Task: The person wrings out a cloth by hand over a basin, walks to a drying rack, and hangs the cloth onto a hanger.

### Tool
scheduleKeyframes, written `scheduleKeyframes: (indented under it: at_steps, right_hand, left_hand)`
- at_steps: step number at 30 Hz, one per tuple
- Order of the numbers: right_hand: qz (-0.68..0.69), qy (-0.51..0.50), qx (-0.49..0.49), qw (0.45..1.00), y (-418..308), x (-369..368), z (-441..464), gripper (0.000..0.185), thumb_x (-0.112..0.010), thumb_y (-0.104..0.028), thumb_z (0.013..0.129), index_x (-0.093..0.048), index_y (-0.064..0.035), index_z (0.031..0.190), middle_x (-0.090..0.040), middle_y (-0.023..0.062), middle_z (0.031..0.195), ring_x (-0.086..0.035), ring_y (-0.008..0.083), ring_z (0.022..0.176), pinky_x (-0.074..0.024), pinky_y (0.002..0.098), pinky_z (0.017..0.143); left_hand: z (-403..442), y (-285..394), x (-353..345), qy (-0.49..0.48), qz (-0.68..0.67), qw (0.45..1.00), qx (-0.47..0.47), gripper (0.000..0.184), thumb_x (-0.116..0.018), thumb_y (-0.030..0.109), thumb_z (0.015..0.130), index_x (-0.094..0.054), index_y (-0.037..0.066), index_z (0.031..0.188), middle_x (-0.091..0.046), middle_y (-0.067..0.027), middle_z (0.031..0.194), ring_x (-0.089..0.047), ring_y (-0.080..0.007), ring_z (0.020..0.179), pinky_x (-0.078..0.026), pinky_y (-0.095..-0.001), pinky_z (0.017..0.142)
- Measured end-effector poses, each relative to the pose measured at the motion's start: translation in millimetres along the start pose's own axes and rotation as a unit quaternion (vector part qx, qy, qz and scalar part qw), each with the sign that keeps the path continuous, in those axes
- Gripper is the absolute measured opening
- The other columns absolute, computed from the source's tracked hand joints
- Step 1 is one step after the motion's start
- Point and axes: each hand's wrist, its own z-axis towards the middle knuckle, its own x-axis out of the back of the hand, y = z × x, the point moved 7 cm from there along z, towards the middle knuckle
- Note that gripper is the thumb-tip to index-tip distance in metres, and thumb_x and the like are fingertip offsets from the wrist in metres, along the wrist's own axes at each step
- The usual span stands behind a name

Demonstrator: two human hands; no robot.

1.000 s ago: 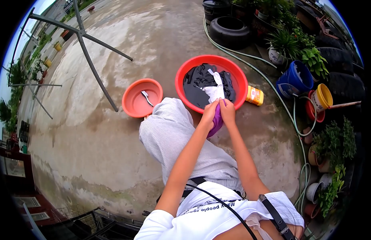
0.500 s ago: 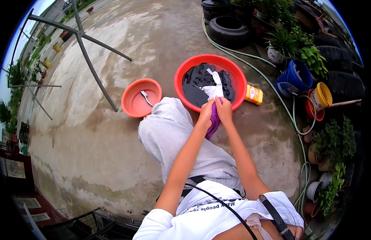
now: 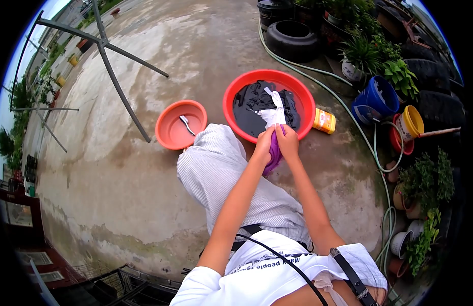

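Note:
My left hand (image 3: 264,145) and my right hand (image 3: 288,142) are side by side at the near rim of a red basin (image 3: 311,104). Fingers of both are closed round a bunched purple cloth (image 3: 273,159), whose lower end hangs between my wrists. From the far side of my hands a white cloth (image 3: 271,115) trails into the basin; whether it is one piece with the purple part is hidden by my fingers. Dark wet fabric (image 3: 250,97) lies in dark water there. A yellow container (image 3: 324,121) stands against the basin's right side.
Left of my knee sits a smaller orange basin (image 3: 166,127) with a white-and-dark brush (image 3: 186,124) inside. A metal frame (image 3: 119,86) stands on the concrete beyond. Along the right run a green hose (image 3: 329,92), a blue bucket (image 3: 366,109), tyres and potted plants.
Almost nothing differs. The purple cloth's hanging end has shifted slightly between my wrists, while both hands stay at the basin's near rim.

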Motion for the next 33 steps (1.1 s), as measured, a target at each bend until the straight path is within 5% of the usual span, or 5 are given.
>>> scheduleKeyframes:
  at_steps: [1, 9, 16, 28, 33]
  right_hand:
    - [-0.003, -0.008, -0.012, 1.000, 5, 0, 5, 0.034, -0.051, -0.027, 0.084, -0.048, 0.0021, 0.066, -0.048, 0.0200, 0.057, -0.046, 0.0267, 0.048, -0.0360, 0.0368, 0.048]
    - [-0.048, -0.049, 0.108, 0.992, -25, -14, -35, 0.028, -0.051, -0.029, 0.081, -0.051, -0.0026, 0.071, -0.054, 0.0178, 0.062, -0.052, 0.0362, 0.054, -0.0383, 0.0425, 0.049]
    - [-0.031, 0.032, -0.027, 0.999, 5, 5, -4, 0.035, -0.049, -0.032, 0.082, -0.052, -0.0009, 0.068, -0.054, 0.0208, 0.062, -0.053, 0.0373, 0.057, -0.0385, 0.0422, 0.050]
    - [0.010, 0.001, 0.045, 0.999, -14, -12, -31, 0.031, -0.050, -0.030, 0.082, -0.052, -0.0019, 0.069, -0.053, 0.0198, 0.061, -0.053, 0.0369, 0.056, -0.0389, 0.0424, 0.050]
    - [-0.015, -0.010, -0.033, 0.999, 14, -6, 2, 0.033, -0.048, -0.030, 0.083, -0.053, -0.0007, 0.069, -0.054, 0.0217, 0.064, -0.054, 0.0379, 0.061, -0.0401, 0.0425, 0.053]
  left_hand:
    - [2, -3, 1, -0.011, 0.008, 1.000, 0.003, 0.020, -0.049, 0.023, 0.086, -0.056, 0.005, 0.089, -0.061, -0.0054, 0.080, -0.060, -0.0149, 0.069, -0.049, -0.0273, 0.061]
    - [5, 8, 16, -0.028, -0.005, 0.998, -0.055, 0.024, -0.053, 0.029, 0.084, -0.049, 0.013, 0.067, -0.048, 0.0021, 0.061, -0.048, -0.0101, 0.054, -0.041, -0.0256, 0.051]
    - [-8, 3, -8, 0.013, 0.066, 0.998, -0.003, 0.020, -0.051, 0.026, 0.086, -0.054, 0.010, 0.074, -0.055, 0.0002, 0.069, -0.053, -0.0102, 0.061, -0.043, -0.0249, 0.055]
    - [11, -2, 17, -0.014, 0.029, 0.999, -0.027, 0.026, -0.051, 0.030, 0.085, -0.050, 0.011, 0.067, -0.051, 0.0002, 0.062, -0.051, -0.0115, 0.056, -0.042, -0.0257, 0.051]
    - [-1, 1, 1, 0.011, 0.036, 0.999, -0.013, 0.020, -0.049, 0.025, 0.086, -0.056, 0.006, 0.087, -0.059, -0.0036, 0.077, -0.057, -0.0126, 0.066, -0.047, -0.0263, 0.059]
